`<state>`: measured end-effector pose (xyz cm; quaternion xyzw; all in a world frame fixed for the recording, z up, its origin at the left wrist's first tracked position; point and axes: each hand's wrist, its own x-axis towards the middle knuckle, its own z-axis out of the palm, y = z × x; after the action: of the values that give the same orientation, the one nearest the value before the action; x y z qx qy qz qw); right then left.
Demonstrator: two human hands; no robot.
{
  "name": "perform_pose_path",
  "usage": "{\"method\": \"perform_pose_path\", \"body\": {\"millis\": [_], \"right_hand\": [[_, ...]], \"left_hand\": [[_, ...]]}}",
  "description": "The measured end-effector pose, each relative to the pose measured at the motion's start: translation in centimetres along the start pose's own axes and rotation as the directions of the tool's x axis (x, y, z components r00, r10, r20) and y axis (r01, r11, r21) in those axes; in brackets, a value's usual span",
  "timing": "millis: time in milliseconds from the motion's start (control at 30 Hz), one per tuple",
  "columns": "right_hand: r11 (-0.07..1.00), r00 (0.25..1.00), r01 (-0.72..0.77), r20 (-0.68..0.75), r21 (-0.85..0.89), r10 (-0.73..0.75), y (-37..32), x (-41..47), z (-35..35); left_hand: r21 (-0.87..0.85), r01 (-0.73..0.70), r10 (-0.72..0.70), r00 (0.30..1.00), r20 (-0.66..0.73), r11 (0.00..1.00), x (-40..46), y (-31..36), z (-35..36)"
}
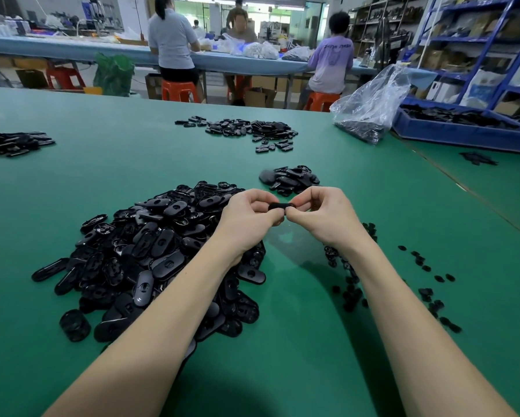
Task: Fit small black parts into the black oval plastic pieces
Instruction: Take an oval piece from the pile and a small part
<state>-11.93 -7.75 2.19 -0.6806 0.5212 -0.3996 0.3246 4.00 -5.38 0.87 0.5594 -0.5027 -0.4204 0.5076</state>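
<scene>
Bright overhead light casts soft forearm shadows on the green matte table (102, 139), whose edges bow with wide-angle distortion.

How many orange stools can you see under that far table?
3 orange stools: one under the person in the white shirt, one under the person in the purple shirt, one empty at far left. Others may be hidden.

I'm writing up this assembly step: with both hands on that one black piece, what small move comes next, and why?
Probably squeeze the thumbs together to seat the insert: both the left hand and right hand pinch one oval piece above the table; whether the part is seated can't be seen.
</scene>
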Motion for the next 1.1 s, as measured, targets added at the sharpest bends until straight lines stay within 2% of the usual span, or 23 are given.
{"method": "perform_pose_path", "body": {"millis": [167,300,367,467,733,1100], "right_hand": [[1.000,1.000,0.025,0.007,-0.013,-0.025,0.2,0.0,0.2],[0.995,0.995,0.103,0.012,-0.003,-0.103,0.2,0.0,-0.5],[0.985,0.987,0.158,0.051,-0.071,-0.154,0.3,-0.1,-0.7],[0.966,0.984,0.179,0.028,-0.187,-0.177,0.6,-0.1,-0.3],[0.956,0.972,-0.087,-0.233,-0.280,0.020,2.4,1.9,-0.9],[0.895,0.928,-0.332,-0.275,-0.298,0.253,1.6,10.6,1.3]], "left_hand": [[0.010,-0.022,0.022,1.000,-0.002,1.000,-0.1,-0.1,0.0],[-0.079,-0.057,0.059,0.998,0.017,0.995,0.0,0.0,-0.2],[-0.096,-0.037,0.039,0.999,0.023,0.995,0.1,-0.1,-0.4],[-0.119,-0.011,0.016,0.999,0.040,0.993,0.2,-0.3,-0.6],[-0.061,-0.049,0.046,0.998,-0.044,0.997,1.2,-0.3,-1.4],[-0.102,-0.026,0.021,0.999,-0.048,0.994,1.7,-0.7,-2.0]]}}
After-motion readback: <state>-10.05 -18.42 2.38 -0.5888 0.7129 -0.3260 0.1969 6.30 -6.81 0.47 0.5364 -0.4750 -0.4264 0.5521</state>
